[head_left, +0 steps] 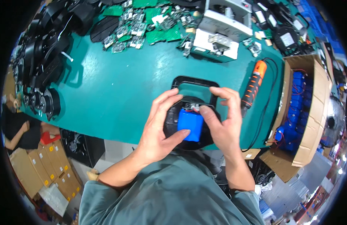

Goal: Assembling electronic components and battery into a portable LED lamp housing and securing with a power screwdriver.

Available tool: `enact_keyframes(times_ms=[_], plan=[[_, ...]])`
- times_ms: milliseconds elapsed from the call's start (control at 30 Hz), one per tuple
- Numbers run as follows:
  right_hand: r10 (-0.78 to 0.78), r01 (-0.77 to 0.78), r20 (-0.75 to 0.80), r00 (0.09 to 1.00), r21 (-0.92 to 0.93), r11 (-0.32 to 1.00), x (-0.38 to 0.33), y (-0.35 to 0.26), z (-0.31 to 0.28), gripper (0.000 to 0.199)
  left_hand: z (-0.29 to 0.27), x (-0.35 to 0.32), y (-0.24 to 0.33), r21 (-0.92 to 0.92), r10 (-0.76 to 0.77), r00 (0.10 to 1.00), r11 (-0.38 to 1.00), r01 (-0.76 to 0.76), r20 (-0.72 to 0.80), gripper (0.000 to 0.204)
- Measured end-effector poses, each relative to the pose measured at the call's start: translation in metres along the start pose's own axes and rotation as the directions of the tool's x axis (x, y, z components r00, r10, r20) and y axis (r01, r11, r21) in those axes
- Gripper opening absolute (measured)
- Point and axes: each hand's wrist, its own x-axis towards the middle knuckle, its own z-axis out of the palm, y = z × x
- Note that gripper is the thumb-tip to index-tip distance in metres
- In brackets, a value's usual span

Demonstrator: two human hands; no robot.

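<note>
Blue pack (191, 123) is sitting inside a black housing (207, 134) at the near edge of the green desk (117, 82). Left hand (155, 131) has its grip clamped on the housing, thumb on the pack; right hand (227, 125) grips it too, thumb by the wires (194, 109). Orange-and-black corded tool (254, 84) lies just right.

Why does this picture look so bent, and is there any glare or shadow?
Head view: the wide fisheye lens bows the near edge of the green tabletop and leaves black corners; head view: pale glare spots the tabletop, and a shadow falls beside the black parts at left; head view: the blue pack looks fairly sharp.
</note>
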Motion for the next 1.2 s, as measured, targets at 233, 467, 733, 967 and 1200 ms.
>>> enact_keyframes(times_ms=[233, 467, 733, 967, 1200], plan=[[0.051, -0.036, -0.06, 0.997, 0.225, 0.974, -0.01, 0.019, 0.0, 0.04, -0.002, -0.001, -0.005, 0.058, 0.037, 0.999, 0.998, -0.038, 0.026, 0.086], [0.243, -0.16, -0.18, 0.953, 0.384, 0.91, -0.028, 0.023, -0.017, 0.042, 0.0, -0.005, -0.012, -0.019, 0.081, 0.997, 0.997, -0.081, -0.008, 0.089], [0.074, -0.073, -0.041, 0.996, 0.035, 0.997, -0.045, -0.007, 0.0, 0.086, 0.004, -0.007, -0.013, -0.052, 0.082, 0.996, 0.995, -0.083, -0.032, 0.088], [-0.218, 0.185, -0.102, 0.971, -0.269, 0.945, -0.05, -0.017, 0.001, 0.06, 0.003, -0.006, -0.01, -0.061, 0.066, 0.997, 0.996, -0.068, -0.028, 0.086], [-0.267, 0.2, -0.126, 0.955, -0.387, 0.9, -0.057, -0.01, 0.005, 0.04, 0.002, -0.01, -0.007, -0.04, 0.12, 0.992, 0.992, -0.121, -0.031, 0.084]])
